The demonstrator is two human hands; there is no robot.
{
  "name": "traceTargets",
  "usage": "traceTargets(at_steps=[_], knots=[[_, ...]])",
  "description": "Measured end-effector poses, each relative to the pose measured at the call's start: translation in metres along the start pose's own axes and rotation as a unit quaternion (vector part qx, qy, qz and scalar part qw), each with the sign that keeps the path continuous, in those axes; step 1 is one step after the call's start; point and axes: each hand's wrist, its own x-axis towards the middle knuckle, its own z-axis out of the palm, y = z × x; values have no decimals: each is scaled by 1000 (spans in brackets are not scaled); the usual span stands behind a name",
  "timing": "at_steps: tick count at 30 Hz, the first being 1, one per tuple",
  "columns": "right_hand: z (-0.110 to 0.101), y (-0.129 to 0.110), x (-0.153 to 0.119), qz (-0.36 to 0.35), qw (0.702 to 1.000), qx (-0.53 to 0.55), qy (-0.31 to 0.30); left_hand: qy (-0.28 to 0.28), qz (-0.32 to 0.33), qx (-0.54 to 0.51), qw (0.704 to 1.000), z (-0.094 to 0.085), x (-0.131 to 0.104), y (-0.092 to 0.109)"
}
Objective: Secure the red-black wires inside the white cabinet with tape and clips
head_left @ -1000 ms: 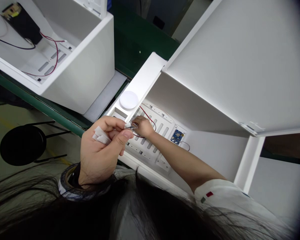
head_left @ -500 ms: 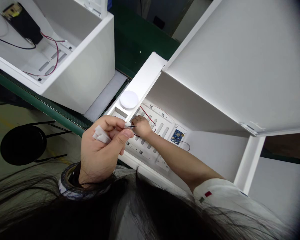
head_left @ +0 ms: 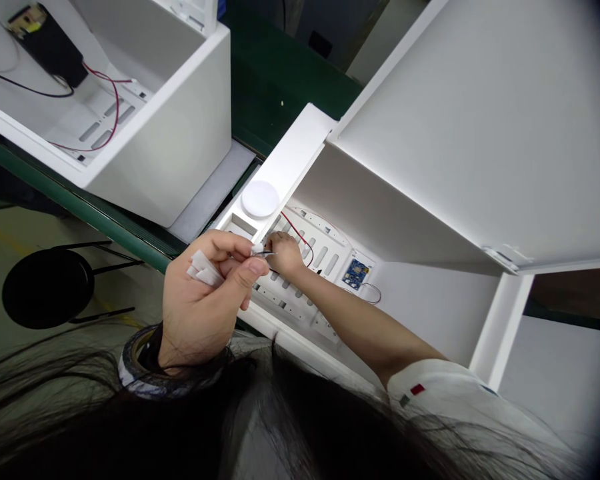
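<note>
My left hand (head_left: 205, 293) pinches a small white piece (head_left: 257, 249) with a dark wire at its tip, above the near left edge of the open white box (head_left: 450, 300). Several white strips (head_left: 205, 269) are tucked in its palm. A roll of tape (head_left: 140, 367) is round the left wrist. My right hand (head_left: 286, 255) reaches inside the box over the slotted white panel (head_left: 320, 256), its fingers closed and partly hidden, so what they hold cannot be made out. A red wire (head_left: 296, 230) and a blue circuit board (head_left: 355, 274) lie in the box.
A second white box (head_left: 165, 140) at the upper left holds a black part (head_left: 55, 50) with wires. Both boxes are on a green table (head_left: 265, 80). The raised lid (head_left: 480, 127) fills the upper right. A black stool (head_left: 47, 288) is at the left.
The view has shifted very slightly. A thin wire beside the circuit board now shows further to the left. Both hands keep nearly the same pose.
</note>
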Motion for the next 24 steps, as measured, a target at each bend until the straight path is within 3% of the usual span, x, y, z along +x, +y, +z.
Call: traceTargets(at_steps=[17,24], knots=[[-6,14,0,-4,1000,13,14,-3,-1,-6,1000,0,-1,0],[-11,22,3,40,999,11,23,-3,2,0,1000,1,0,0]])
